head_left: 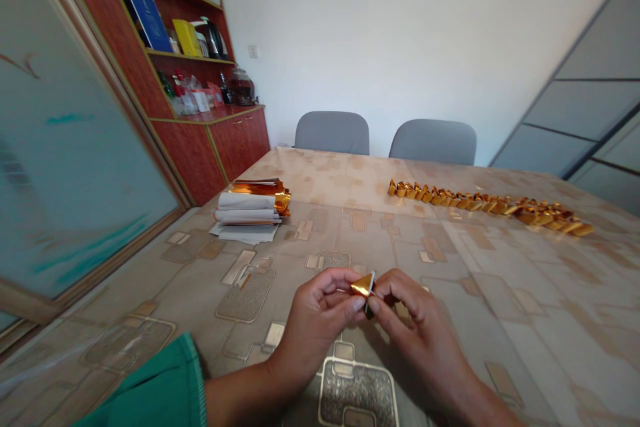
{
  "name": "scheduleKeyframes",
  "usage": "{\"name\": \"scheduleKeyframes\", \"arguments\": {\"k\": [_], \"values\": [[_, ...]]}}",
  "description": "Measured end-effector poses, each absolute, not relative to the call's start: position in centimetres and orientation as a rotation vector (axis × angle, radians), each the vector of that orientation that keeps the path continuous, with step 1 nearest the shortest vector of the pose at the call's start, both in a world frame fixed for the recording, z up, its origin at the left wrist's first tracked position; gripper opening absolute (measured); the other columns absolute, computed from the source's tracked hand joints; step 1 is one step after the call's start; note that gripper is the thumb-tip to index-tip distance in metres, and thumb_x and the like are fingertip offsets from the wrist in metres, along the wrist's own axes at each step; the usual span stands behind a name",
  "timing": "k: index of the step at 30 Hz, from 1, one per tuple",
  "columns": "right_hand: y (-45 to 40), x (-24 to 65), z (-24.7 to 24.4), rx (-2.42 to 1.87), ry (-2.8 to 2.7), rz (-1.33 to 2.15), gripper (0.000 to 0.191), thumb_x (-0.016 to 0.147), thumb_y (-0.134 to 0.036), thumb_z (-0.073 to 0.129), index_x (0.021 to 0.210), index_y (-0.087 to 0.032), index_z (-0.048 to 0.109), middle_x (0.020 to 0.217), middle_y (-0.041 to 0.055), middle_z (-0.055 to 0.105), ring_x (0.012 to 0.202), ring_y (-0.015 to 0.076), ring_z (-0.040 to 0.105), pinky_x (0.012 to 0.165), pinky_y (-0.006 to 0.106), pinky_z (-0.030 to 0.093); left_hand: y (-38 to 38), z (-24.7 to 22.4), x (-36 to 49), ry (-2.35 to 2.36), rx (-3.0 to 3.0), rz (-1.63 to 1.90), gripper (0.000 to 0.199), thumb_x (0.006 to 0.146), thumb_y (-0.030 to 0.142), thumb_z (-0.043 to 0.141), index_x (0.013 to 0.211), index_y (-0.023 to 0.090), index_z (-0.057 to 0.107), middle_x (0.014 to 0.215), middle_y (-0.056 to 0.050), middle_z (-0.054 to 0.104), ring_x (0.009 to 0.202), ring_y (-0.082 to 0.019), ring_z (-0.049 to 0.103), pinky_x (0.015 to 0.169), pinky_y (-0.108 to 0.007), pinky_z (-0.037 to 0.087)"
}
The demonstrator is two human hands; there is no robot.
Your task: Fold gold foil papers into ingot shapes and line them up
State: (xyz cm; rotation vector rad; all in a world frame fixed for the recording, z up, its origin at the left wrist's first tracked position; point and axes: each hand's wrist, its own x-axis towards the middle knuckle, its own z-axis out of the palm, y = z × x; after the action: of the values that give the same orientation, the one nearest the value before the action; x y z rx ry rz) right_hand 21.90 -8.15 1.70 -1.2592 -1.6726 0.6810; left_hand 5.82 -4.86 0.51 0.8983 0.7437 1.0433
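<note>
Between my hands is a small piece of folded gold foil paper (362,285), its shiny side showing and a pale edge at its right. My left hand (326,310) pinches it from the left with thumb and fingers. From the other side, my right hand (407,310) grips its right edge between thumb and forefinger. Both hands are above the near middle of the table. Part of the paper's lower end is hidden by the fingers.
A stack of gold and white paper sheets (250,210) lies at left on the patterned tablecloth (320,227). A long row of folded gold paper pieces (480,203) stretches across the right. Two grey chairs (332,132) stand beyond the table, near a red cabinet (240,147).
</note>
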Motion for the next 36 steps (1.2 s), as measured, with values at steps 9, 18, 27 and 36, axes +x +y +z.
{"name": "scheduleKeyframes", "arguments": {"k": [9,18,27,36], "values": [[-8.1,22.2,2.0,-1.209,-1.8,0.726,0.024,0.099,-0.031,0.057,0.076,-0.025,0.065,0.079,0.0012,0.061,0.076,0.0188,0.059,0.067,0.032,0.042,-4.5,0.3,5.8,0.799,0.876,0.967,0.044,0.06,0.039,0.094,0.086,0.013,0.069,0.073,-0.001,0.07,0.062,-0.011,0.066,0.061,-0.022,0.057],[-8.1,22.3,1.4,-1.265,-1.647,0.737,0.025,0.098,-0.035,0.057,0.076,-0.023,0.06,0.077,0.001,0.062,0.072,0.018,0.057,0.065,0.031,0.041,-4.5,0.6,5.8,0.828,0.809,0.98,0.045,0.06,0.035,0.094,0.088,0.014,0.066,0.077,-0.001,0.071,0.065,-0.012,0.068,0.064,-0.023,0.059],[-8.1,22.0,1.0,-1.234,-1.531,0.867,0.018,0.095,-0.039,0.061,0.085,-0.024,0.064,0.08,0.0014,0.063,0.076,0.0185,0.058,0.067,0.032,0.043,-4.6,0.8,5.7,0.83,0.728,0.952,0.045,0.057,0.033,0.096,0.083,0.013,0.065,0.077,-0.001,0.069,0.067,-0.012,0.068,0.064,-0.022,0.058],[-7.9,21.6,0.0,-1.184,-1.138,1.184,0.034,0.076,-0.049,0.08,0.08,-0.021,0.061,0.075,0.0014,0.063,0.067,0.0162,0.053,0.058,0.028,0.04,-4.6,1.2,5.8,0.797,0.668,1.027,0.045,0.058,0.032,0.096,0.08,0.015,0.06,0.077,0.001,0.068,0.071,-0.012,0.068,0.071,-0.027,0.061]]}}
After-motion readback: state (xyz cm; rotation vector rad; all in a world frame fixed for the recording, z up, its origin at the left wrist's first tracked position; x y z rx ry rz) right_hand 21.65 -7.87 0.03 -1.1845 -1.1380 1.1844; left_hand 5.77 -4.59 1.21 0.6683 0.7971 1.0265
